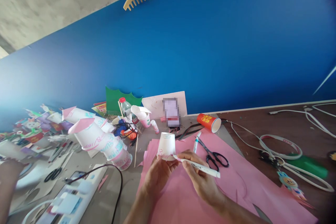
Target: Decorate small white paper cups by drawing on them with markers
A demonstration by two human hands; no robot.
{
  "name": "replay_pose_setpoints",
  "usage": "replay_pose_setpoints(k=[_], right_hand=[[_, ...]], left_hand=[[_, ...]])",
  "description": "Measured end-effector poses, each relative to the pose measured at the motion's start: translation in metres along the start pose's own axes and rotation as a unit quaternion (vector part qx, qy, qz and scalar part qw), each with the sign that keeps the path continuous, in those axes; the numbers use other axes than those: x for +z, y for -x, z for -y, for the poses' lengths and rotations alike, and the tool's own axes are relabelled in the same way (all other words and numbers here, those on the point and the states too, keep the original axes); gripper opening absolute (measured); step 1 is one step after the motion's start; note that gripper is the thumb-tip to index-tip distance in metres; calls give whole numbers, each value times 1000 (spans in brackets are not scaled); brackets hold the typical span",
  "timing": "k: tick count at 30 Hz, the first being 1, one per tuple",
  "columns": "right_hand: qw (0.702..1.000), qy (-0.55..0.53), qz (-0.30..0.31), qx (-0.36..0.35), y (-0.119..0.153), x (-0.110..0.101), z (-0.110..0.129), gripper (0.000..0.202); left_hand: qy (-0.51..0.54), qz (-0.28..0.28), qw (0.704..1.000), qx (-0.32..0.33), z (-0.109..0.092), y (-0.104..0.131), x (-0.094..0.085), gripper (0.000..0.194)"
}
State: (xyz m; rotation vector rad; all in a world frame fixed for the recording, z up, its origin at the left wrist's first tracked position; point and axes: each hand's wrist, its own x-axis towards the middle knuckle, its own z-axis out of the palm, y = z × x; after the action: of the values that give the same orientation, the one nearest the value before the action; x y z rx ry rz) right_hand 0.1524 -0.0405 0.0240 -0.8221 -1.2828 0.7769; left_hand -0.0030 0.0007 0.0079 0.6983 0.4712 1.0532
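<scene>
A white paper cup (167, 144), upside down with pink lettering near its rim, is held from below by my left hand (158, 175). My right hand (200, 178) grips a white marker (206, 169), whose pink tip meets the cup's side low on the right. Both hands are over pink paper sheets (181, 201). Black-handled scissors (213, 155) and another white marker (196, 142) lie on the paper just beyond my right hand.
Stacked decorated cups (112, 147) lean at the left, near a power strip (76, 196) with a black cable. A red cup (209, 122) lies on its side behind the paper. White cables (283, 147) are at the right. Another person's arm (9, 182) shows far left.
</scene>
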Motion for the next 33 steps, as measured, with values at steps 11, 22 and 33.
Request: replay_pose_setpoints(k=[11, 22, 33], right_hand=[[999, -28, -12, 44, 1, -1, -6, 26], [999, -22, -8, 31, -1, -1, -4, 26], [1000, -20, -4, 17, -1, 0, -7, 18]], left_hand=[[26, 12, 1000, -6, -1, 1, -3, 38], [22, 19, 1000, -5, -3, 0, 3, 42], [20, 21, 1000, -2, -1, 0, 1, 39]])
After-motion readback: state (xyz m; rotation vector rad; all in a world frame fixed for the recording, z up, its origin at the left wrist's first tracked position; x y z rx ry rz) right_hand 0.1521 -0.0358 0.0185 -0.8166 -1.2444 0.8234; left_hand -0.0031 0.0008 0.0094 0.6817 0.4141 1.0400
